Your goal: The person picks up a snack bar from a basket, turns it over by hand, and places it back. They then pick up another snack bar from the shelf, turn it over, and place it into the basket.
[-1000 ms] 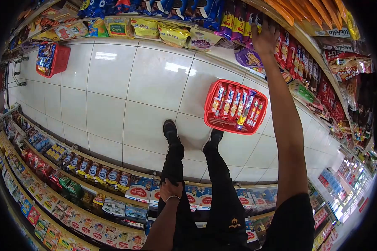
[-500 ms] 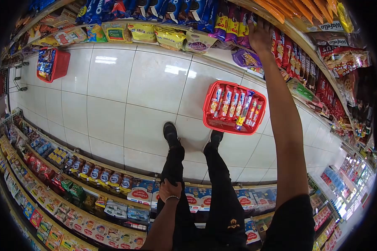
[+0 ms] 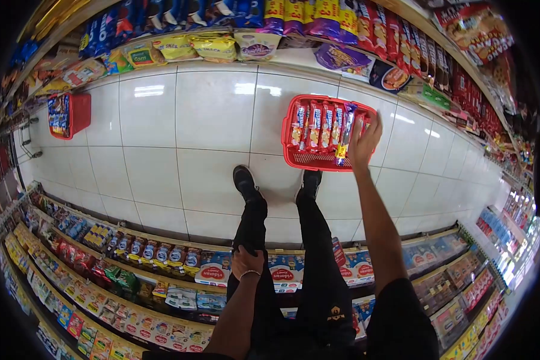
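Observation:
My right hand (image 3: pixel 366 143) is over the right side of a red shopping basket (image 3: pixel 291 157) on the floor. Its fingers are stretched and apart above red snack packs (image 3: pixel 359 124), which it partly hides. To their left lies a purple-and-blue pack with a yellow label (image 3: pixel 344 139). Several red-and-white biscuit packs (image 3: pixel 325 127) stand in a row along the basket's left and middle. My left hand (image 3: pixel 247 261), with a bracelet at the wrist, is wrapped round my left leg (image 3: pixel 251 227) near the knee.
A snack shelf curves across the top, with purple-and-yellow packs (image 3: pixel 318 15) and red packs (image 3: pixel 380 27). A second red basket (image 3: pixel 81 114) holding blue packs stands at far left near a wheeled metal frame (image 3: pixel 29 135). Behind my legs are shelves with boxes (image 3: pixel 285 273).
My right hand has come down from the purple and red packs on the upper shelf to the basket. My left hand stays on my leg. The view has shifted slightly.

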`<state>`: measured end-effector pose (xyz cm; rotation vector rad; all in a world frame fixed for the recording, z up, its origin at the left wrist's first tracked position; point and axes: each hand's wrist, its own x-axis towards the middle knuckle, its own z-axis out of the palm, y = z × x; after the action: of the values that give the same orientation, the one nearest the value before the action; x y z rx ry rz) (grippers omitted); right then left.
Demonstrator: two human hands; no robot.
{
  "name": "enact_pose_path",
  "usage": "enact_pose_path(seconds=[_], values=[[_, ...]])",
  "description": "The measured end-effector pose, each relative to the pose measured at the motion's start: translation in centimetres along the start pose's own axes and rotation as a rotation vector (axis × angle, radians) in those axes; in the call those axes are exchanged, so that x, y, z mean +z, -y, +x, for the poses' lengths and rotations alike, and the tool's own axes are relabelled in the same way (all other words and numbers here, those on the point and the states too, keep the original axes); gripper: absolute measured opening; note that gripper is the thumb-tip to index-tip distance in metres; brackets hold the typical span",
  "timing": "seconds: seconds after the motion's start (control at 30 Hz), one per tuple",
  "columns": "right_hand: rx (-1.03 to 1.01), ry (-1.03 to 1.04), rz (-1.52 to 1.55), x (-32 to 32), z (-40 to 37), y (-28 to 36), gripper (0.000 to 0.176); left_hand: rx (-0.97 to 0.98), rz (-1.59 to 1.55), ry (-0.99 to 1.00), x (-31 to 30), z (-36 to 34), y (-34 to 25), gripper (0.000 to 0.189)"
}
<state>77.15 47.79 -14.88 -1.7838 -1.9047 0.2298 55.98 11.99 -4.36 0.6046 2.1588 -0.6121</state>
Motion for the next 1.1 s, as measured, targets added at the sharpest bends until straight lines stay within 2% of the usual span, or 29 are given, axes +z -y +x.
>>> enact_pose_path(seconds=[0.1, 0.13, 0.2, 0.27, 0.3, 0.33, 0.4, 0.43, 0.47, 0.57, 0.67, 0.73, 0.8, 0.87, 0.93, 1.0, 1.03, 1.07, 1.1], values=[[0.309, 0.298, -0.014, -0.4, -9.1, -7.0, 0.048, 0.023, 0.053, 0.002, 0.1, -0.1, -0.7, 0.042], [0.328, 0.296, -0.011, 0.4, -11.0, -9.4, 0.048, 0.026, 0.073, -0.002, 0.4, 0.0, -0.8, 0.042], [0.365, 0.556, 0.021, 1.5, -14.5, -13.3, 0.057, 0.046, 0.115, -0.014, 1.3, 0.0, -0.7, 0.042], [0.556, 0.569, 0.034, 3.4, -14.6, -14.3, 0.066, 0.039, 0.158, -0.01, 0.7, -0.3, -1.7, 0.043], [0.647, 0.611, 0.206, 5.2, -14.9, -16.0, 0.075, 0.024, 0.179, -0.002, 0.4, -0.5, -2.1, 0.044], [0.658, 0.6, 0.213, 5.3, -13.6, -14.8, 0.075, 0.032, 0.191, -0.011, 0.8, -0.7, -2.2, 0.044], [0.8, 0.688, -0.015, 7.0, -10.8, -11.9, 0.083, 0.051, 0.182, -0.037, 1.3, -0.4, -2.3, 0.045], [0.885, 0.716, -0.087, 8.3, -10.9, -12.4, 0.083, 0.046, 0.193, -0.05, 1.3, -0.4, -2.6, 0.045], [0.894, 0.717, -0.073, 8.7, -10.6, -12.3, 0.083, 0.033, 0.2, -0.035, 1.4, -0.6, -3.0, 0.045], [1.117, 0.801, -0.076, 8.7, -10.6, -12.6, 0.079, 0.011, 0.221, -0.012, 1.7, -1.2, -3.7, 0.045], [0.971, 0.783, -0.13, 6.8, -10.7, -12.1, 0.08, -0.02, 0.21, -0.011, 2.3, -0.9, -4.5, 0.046], [0.961, 0.829, -0.115, 5.9, -11.0, -13.6, 0.08, -0.042, 0.203, -0.002, 2.5, -0.9, -4.7, 0.047], [0.816, 0.982, -0.095, 6.1, -12.2, -15.9, 0.08, -0.038, 0.215, -0.024, 2.6, -1.0, -4.8, 0.048], [0.781, 0.983, -0.096, 6.0, -13.8, -17.4, 0.074, -0.048, 0.183, -0.03, 2.4, -1.1, -5.0, 0.048], [0.63, 0.879, 0.059, 7.6, -17.6, -21.3, 0.057, -0.047, 0.151, -0.043, 1.3, -1.4, -5.1, 0.049], [0.339, 0.704, 0.347, 10.5, -22.0, -25.6, 0.04, -0.09, 0.076, -0.027, -1.1, -1.1, -6.0, 0.05], [0.751, 0.855, 0.533, 4.8, -18.6, -20.9, 0.036, -0.094, 0.034, -0.032, -1.8, -0.7, -6.1, 0.051], [1.202, 0.91, 0.632, -1.0, -15.1, -16.3, 0.034, -0.072, 0.008, -0.06, -1.7, 0.0, -5.8, 0.051], [1.284, 0.938, 0.587, -3.4, -14.4, -15.0, 0.041, -0.005, -0.042, -0.029, -1.3, 0.9, -5.4, 0.054]])
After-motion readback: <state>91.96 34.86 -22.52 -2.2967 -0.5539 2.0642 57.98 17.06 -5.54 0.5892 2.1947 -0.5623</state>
